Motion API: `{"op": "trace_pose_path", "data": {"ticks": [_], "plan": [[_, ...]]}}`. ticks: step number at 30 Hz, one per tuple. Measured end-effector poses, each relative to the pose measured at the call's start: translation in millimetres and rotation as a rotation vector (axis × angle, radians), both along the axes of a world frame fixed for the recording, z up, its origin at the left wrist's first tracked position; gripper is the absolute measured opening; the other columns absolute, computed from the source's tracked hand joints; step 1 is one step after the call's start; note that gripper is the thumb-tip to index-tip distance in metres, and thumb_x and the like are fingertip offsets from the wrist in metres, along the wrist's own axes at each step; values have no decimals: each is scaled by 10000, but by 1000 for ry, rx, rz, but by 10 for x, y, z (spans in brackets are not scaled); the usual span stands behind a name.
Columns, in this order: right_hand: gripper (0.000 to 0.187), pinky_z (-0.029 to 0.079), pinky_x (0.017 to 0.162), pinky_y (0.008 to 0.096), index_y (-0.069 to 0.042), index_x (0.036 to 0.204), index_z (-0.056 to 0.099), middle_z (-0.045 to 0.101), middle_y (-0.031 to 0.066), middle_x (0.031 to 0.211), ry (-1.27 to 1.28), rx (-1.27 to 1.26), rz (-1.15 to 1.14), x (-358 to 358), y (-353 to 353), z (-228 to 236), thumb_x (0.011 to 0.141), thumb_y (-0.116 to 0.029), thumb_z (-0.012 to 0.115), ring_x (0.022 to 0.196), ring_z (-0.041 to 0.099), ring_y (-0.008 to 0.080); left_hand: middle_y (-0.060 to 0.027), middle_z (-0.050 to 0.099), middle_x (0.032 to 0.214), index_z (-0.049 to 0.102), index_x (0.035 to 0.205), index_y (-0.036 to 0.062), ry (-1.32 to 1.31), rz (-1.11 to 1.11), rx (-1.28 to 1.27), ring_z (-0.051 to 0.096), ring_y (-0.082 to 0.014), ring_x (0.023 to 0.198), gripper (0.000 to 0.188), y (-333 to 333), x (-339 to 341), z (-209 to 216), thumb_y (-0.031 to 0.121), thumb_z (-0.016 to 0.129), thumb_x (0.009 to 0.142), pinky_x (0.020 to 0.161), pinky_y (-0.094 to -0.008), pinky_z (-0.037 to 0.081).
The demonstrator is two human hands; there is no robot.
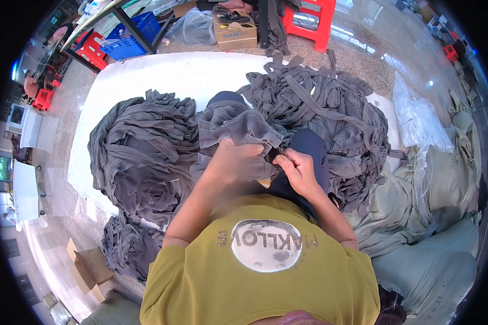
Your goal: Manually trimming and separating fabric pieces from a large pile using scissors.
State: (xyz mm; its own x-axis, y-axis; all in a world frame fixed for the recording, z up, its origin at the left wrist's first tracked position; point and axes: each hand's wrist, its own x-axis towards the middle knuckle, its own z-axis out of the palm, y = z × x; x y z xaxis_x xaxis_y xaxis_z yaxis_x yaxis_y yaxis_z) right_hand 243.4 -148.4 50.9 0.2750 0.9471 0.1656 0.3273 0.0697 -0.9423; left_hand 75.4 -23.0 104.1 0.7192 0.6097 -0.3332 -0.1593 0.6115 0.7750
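Observation:
A crumpled grey cloth piece, ribbed or pleated, lies over my lap. My left hand grips it, with the thumb laid along its edge. Close by on the right, my right hand pinches the same cloth's edge between thumb and fingers. A dark patch shows between the two hands; whether it is a fold or a small tool I cannot tell. To the left is a big heap of grey cloth. Another heap of grey cloth strips sits to the right.
Both heaps rest on a white sheet on the floor. Pale green sacks and clear plastic lie at right. Beyond the sheet are a blue crate, a cardboard box and a red stool. An opened carton stands lower left.

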Motion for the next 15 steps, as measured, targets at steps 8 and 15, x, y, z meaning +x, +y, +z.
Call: {"op": "trace_pose_path", "data": {"ticks": [8, 15], "plan": [[173, 431, 533, 324, 9, 900, 658, 582, 122, 677, -232, 143, -24, -17, 87, 126, 889, -163, 668, 549, 539, 221, -84, 709, 1003, 654, 1105, 23, 29, 2, -45, 704, -175, 849, 346, 27, -31, -145, -71, 721, 779, 761, -323, 592], [193, 398, 516, 298, 11, 802, 619, 565, 98, 646, -194, 175, 73, 62, 127, 58, 854, -160, 692, 545, 529, 188, -88, 705, 999, 644, 1106, 7, 15, -22, -85, 705, -177, 841, 348, -14, -13, -117, -72, 720, 776, 754, -317, 590]]}}
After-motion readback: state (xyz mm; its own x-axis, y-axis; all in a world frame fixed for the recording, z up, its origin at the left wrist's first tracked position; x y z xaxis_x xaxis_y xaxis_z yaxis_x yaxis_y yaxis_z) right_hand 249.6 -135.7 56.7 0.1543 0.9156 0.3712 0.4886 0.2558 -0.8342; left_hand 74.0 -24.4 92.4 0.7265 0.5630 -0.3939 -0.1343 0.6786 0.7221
